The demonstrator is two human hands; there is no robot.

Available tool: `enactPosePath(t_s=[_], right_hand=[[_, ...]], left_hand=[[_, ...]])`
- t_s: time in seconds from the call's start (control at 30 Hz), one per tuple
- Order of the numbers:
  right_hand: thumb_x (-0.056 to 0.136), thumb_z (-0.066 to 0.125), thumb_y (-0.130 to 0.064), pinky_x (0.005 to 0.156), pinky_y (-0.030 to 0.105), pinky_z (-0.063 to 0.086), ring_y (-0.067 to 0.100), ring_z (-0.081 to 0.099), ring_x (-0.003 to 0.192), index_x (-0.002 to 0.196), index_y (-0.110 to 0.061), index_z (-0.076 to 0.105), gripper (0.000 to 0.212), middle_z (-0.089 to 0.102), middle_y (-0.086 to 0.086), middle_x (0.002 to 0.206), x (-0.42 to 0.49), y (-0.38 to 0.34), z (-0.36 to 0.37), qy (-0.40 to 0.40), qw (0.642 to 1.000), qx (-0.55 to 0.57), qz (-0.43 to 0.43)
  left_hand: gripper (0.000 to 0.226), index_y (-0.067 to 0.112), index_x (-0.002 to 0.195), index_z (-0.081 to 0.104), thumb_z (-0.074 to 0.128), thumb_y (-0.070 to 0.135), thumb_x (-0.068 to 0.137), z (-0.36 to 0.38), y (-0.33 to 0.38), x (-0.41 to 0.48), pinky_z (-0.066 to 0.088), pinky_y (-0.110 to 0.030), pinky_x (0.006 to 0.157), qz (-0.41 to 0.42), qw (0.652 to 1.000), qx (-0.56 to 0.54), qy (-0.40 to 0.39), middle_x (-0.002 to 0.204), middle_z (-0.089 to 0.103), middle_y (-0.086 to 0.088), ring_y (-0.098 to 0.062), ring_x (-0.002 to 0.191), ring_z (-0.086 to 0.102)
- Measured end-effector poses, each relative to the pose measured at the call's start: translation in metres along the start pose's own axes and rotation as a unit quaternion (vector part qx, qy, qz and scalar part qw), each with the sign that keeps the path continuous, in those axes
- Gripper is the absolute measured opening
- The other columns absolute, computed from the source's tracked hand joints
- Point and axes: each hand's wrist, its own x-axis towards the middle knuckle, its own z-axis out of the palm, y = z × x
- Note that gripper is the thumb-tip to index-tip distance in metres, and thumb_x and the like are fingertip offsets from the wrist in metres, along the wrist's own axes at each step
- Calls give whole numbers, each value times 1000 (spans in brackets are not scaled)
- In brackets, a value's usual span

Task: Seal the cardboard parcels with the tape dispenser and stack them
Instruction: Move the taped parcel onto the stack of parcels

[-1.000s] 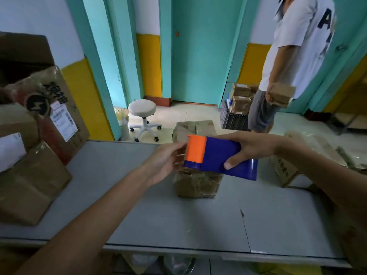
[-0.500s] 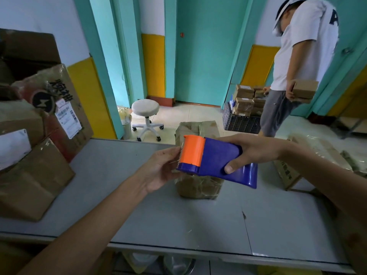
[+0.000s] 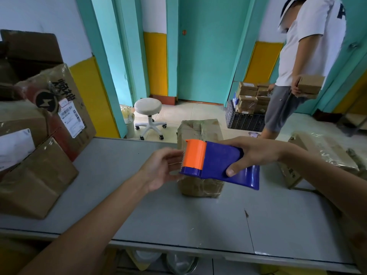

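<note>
My right hand (image 3: 254,155) grips a blue tape dispenser (image 3: 224,165) with an orange front, held in the air over the grey table (image 3: 111,175). My left hand (image 3: 158,169) is just left of it, fingers stretched to the toothed edge at the orange end. I cannot make out any tape between the fingers. Under and behind the dispenser stands a brown cardboard parcel (image 3: 198,130) wrapped in shiny tape, upright on the table and partly hidden by the dispenser.
Large cardboard boxes (image 3: 37,179) are piled at the table's left end, and more taped parcels (image 3: 325,153) lie at the right. Beyond the table are a white stool (image 3: 148,107), a black crate of small boxes (image 3: 246,120) and a person (image 3: 309,46) holding small boxes.
The dispenser has tilted and dropped slightly, my left hand staying at its orange end. The person in the background has shifted right, towards the crate.
</note>
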Motion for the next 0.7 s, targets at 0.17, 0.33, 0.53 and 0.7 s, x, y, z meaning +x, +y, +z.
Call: enactPosePath(t_s=[0.17, 0.33, 0.53, 0.7], right_hand=[[67, 69, -41, 67, 14, 51, 4, 64, 93, 111, -28, 49, 51, 64, -24, 94, 2, 1, 3, -12, 1000, 17, -9], [56, 76, -55, 67, 14, 51, 4, 65, 93, 109, -30, 50, 64, 65, -23, 95, 4, -4, 3, -16, 1000, 17, -18], [53, 71, -74, 70, 18, 52, 11, 65, 97, 112, -32, 50, 76, 66, -17, 100, 3, 4, -1, -5, 1000, -5, 13], [69, 72, -53, 72, 20, 54, 13, 65, 97, 113, -29, 51, 55, 66, -14, 101, 5, -1, -7, -18, 997, -60, 52]], left_hand=[[43, 11, 92, 69, 56, 46, 71, 2, -5, 1, 43, -32, 74, -63, 996, -63, -28, 97, 65, -10, -22, 90, 58], [23, 12, 83, 73, 55, 26, 80, 5, -15, 3, 52, -28, 63, -40, 991, -124, -3, 87, 70, -9, -17, 75, 65], [11, 8, 88, 66, 55, 6, 88, -2, -9, 1, 54, -21, 53, 80, 990, 62, 98, 68, 71, -1, -9, 61, 67], [9, 0, 85, 67, 59, 0, 86, 4, -10, 2, 53, -19, 52, 113, 976, 92, 165, 62, 68, -4, -9, 53, 64]])
